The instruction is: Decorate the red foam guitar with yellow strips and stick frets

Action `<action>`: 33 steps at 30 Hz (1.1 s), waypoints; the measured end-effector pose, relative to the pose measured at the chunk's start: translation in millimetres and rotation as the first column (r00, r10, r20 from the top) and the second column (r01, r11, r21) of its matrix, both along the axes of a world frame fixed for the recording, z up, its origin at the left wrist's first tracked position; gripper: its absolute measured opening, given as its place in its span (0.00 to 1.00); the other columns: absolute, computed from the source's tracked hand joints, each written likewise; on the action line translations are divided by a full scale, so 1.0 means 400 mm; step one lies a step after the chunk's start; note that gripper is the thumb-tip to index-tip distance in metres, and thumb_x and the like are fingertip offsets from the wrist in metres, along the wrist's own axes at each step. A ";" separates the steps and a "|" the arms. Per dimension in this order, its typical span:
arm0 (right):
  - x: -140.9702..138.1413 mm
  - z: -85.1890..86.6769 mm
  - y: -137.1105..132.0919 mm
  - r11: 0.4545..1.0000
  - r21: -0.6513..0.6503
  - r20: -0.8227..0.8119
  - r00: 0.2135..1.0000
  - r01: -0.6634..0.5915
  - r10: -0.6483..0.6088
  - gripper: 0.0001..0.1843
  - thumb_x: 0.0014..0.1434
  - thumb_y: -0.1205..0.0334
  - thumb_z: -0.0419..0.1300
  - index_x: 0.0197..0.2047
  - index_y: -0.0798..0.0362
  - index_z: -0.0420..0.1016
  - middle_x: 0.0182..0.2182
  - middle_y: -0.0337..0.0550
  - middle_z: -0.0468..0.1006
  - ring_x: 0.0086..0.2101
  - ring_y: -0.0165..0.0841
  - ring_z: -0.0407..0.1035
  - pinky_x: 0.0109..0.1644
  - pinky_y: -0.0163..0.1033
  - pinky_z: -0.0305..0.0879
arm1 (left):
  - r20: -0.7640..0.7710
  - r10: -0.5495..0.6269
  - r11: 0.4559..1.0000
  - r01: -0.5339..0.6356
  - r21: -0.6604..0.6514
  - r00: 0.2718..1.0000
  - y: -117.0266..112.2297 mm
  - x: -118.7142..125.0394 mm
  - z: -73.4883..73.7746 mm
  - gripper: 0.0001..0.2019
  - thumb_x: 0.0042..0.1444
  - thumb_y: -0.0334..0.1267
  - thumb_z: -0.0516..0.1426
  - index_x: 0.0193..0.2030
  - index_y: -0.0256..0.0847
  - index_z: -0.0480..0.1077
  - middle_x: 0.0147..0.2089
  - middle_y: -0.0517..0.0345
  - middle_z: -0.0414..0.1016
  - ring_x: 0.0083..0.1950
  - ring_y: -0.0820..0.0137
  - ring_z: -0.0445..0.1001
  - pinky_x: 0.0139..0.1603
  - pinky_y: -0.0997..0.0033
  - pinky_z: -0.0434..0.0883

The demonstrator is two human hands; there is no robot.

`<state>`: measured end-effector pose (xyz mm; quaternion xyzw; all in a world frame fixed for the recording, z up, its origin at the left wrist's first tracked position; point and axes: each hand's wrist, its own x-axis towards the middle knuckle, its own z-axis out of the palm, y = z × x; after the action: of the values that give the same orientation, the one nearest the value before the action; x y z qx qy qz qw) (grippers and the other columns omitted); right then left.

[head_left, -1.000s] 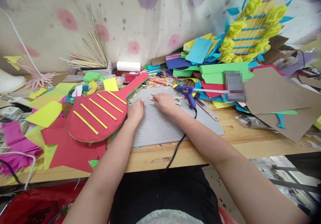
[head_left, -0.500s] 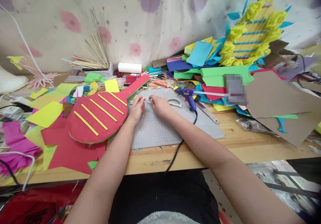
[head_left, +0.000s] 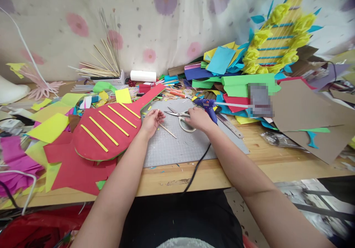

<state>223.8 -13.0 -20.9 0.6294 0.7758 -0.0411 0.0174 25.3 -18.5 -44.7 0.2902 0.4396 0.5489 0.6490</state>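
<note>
My left hand (head_left: 152, 124) is closed above the grey cutting mat (head_left: 177, 151), thumb and fingers pinched together. From under its fingers a thin pale stick (head_left: 168, 131) slants down to the right. My right hand (head_left: 200, 118) is wrapped over the handles of a pair of scissors (head_left: 186, 125), whose blades are spread and point at my left hand. Just behind that hand is a blue hot glue gun (head_left: 209, 108) with a clear glue stick in its back. A red guitar-shaped cutout (head_left: 107, 129) with yellow strips lies left of my left hand.
A metal ruler (head_left: 229, 126) lies at the mat's right side, and a black cord (head_left: 194, 174) runs over the front edge. Brown cardboard (head_left: 310, 111) and coloured foam sheets pile up at right. A yellow flowered guitar (head_left: 277, 44) leans at the back. Bamboo sticks (head_left: 97, 69) stand behind.
My hands have drawn apart. The right one has moved right and taken hold of the scissors, which now show with spread blades. The pale stick now shows beneath my left hand.
</note>
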 end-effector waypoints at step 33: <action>-0.058 -0.022 -0.034 0.968 0.105 -0.331 0.910 -0.226 0.248 0.24 0.50 0.38 0.55 0.37 0.52 0.64 0.31 0.42 0.74 0.31 0.33 0.67 0.31 0.34 0.51 | 0.017 -0.099 0.971 0.092 0.222 0.995 -0.017 0.016 0.002 0.06 0.48 0.25 0.52 0.28 0.39 0.59 0.21 0.67 0.54 0.21 0.79 0.57 0.23 0.79 0.54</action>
<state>200.6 -26.6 -29.6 0.5139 0.8386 -0.1224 -0.1329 31.7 -25.4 -43.8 0.3737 0.3521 0.5666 0.6444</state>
